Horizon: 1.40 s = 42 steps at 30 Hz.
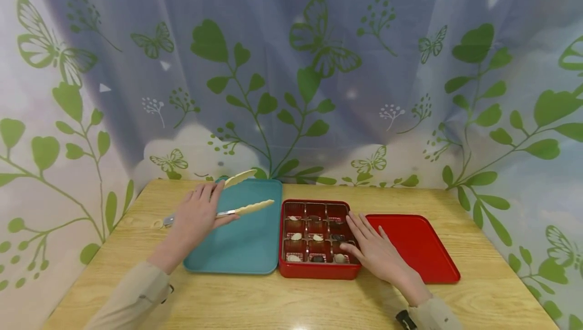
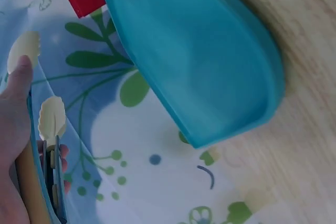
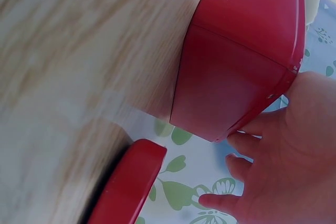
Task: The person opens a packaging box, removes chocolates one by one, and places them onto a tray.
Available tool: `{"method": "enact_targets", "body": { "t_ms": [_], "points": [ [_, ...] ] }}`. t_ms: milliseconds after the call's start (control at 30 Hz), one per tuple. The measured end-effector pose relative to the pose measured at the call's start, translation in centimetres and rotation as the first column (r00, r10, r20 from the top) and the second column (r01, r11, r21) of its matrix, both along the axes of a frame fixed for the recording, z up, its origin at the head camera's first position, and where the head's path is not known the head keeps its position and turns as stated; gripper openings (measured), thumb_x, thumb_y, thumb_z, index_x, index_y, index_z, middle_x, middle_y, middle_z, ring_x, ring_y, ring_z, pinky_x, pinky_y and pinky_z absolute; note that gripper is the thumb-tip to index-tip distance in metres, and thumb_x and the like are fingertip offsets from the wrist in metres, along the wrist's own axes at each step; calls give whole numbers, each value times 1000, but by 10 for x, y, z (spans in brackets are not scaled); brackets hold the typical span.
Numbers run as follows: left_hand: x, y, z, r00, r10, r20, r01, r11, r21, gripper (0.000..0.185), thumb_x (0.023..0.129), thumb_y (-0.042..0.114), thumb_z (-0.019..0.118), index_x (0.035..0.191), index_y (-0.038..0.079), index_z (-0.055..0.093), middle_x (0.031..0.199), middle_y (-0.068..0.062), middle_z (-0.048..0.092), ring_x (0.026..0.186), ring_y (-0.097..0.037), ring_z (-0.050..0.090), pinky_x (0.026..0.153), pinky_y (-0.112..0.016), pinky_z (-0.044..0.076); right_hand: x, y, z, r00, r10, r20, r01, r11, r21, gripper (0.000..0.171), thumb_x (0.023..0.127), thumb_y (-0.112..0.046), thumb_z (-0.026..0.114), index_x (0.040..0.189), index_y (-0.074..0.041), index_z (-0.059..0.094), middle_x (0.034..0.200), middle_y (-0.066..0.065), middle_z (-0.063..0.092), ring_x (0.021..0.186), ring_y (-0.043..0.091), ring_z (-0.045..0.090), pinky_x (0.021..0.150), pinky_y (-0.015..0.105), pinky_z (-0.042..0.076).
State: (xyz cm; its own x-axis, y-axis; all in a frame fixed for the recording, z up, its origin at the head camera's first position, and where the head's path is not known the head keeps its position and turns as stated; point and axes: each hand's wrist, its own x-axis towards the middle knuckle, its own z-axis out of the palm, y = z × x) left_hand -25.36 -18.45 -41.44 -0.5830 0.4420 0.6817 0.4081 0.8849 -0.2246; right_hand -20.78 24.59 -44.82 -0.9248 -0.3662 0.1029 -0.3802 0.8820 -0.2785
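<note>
My left hand (image 1: 198,216) grips a pair of tongs (image 1: 248,208) with cream leaf-shaped tips, which point right above a teal tray (image 1: 250,254). The tips stand apart with nothing between them. In the left wrist view the tongs (image 2: 51,119) show beside my left hand (image 2: 13,124), over the teal tray (image 2: 199,61). My right hand (image 1: 373,246) lies flat with straight fingers on the right side of a red box (image 1: 319,270) divided into compartments. Several small white and dark pieces (image 1: 296,237) sit in them. The right wrist view shows the red box (image 3: 241,61) against my right hand (image 3: 283,156).
A red lid (image 1: 419,249) lies flat just right of the box, and its edge (image 3: 131,182) shows in the right wrist view. All rest on a wooden table (image 1: 291,299). A leaf-and-butterfly curtain (image 1: 291,92) closes off the back and sides.
</note>
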Motion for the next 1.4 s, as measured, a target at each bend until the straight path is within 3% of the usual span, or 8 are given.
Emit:
{"method": "enact_targets", "body": {
  "t_ms": [100, 167, 267, 400, 700, 900, 1133, 1400],
  "points": [
    [-2, 5, 2, 999, -13, -33, 11, 998, -59, 106, 94, 78, 5, 137, -5, 57, 114, -21, 65, 101, -37, 64, 79, -46, 55, 0, 0, 0, 1000, 2, -4, -2, 1000, 0, 81, 102, -54, 50, 161, -6, 23, 169, 11, 15, 154, 37, 16, 116, 72, 16],
    [-3, 8, 4, 1000, -19, -20, 17, 996, -86, 102, 95, 76, 11, 138, -4, 57, 116, -20, 66, 103, -37, 64, 83, -46, 55, 0, 0, 1, 1000, 1, -4, -1, 1000, 4, 81, 102, -55, 49, 161, -6, 23, 169, 12, 15, 154, 37, 16, 116, 72, 16],
    [-3, 15, 8, 1000, -15, 19, 17, 993, -116, 88, 95, 72, 40, 141, -2, 55, 120, -18, 65, 108, -35, 64, 89, -46, 54, 1, 0, 2, 1000, 3, -1, -3, 1000, 2, 81, 102, -55, 49, 161, -6, 23, 168, 13, 16, 154, 38, 16, 116, 72, 16],
    [-6, 25, 15, 999, -10, 40, 15, 990, -140, 86, 81, 61, 74, 141, 2, 56, 123, -14, 64, 112, -33, 61, 92, -46, 52, 1, 0, 4, 1000, 0, 7, 0, 1000, -5, 80, 103, -54, 49, 161, -6, 23, 168, 13, 16, 154, 38, 16, 116, 72, 15],
    [-14, 53, 36, 997, -21, 75, 36, 978, -204, 84, 79, 56, 78, 145, 11, 54, 126, -7, 63, 115, -28, 57, 95, -42, 49, 1, 0, 4, 1000, -5, 13, 5, 1000, 3, 81, 103, -54, 49, 162, -6, 22, 169, 11, 15, 154, 37, 15, 116, 71, 15],
    [-24, 73, 46, 992, -66, 109, 93, 960, -264, 67, 82, 47, 78, 139, 17, 60, 125, -3, 63, 115, -25, 57, 95, -40, 49, 1, 0, 3, 1000, -3, 9, 3, 1000, -6, 81, 103, -54, 49, 162, -6, 22, 169, 11, 14, 154, 37, 15, 117, 71, 15],
    [-41, 100, 56, 988, -74, 137, 129, 887, -444, 58, 81, 42, 81, 133, 21, 65, 125, 1, 65, 119, -22, 57, 104, -38, 46, 0, 3, 2, 1000, 1, 4, -1, 1000, -3, 81, 102, -55, 49, 161, -5, 24, 168, 13, 16, 154, 39, 17, 116, 72, 16],
    [-52, 132, 68, 991, -55, 123, 120, 774, -622, 29, 95, 21, 73, 123, 28, 72, 122, 6, 68, 116, -18, 58, 105, -36, 43, 0, 2, 1, 1000, -1, 16, 1, 1000, 3, 80, 103, -54, 49, 162, -6, 21, 169, 11, 13, 154, 37, 15, 117, 71, 15]
  ]
}}
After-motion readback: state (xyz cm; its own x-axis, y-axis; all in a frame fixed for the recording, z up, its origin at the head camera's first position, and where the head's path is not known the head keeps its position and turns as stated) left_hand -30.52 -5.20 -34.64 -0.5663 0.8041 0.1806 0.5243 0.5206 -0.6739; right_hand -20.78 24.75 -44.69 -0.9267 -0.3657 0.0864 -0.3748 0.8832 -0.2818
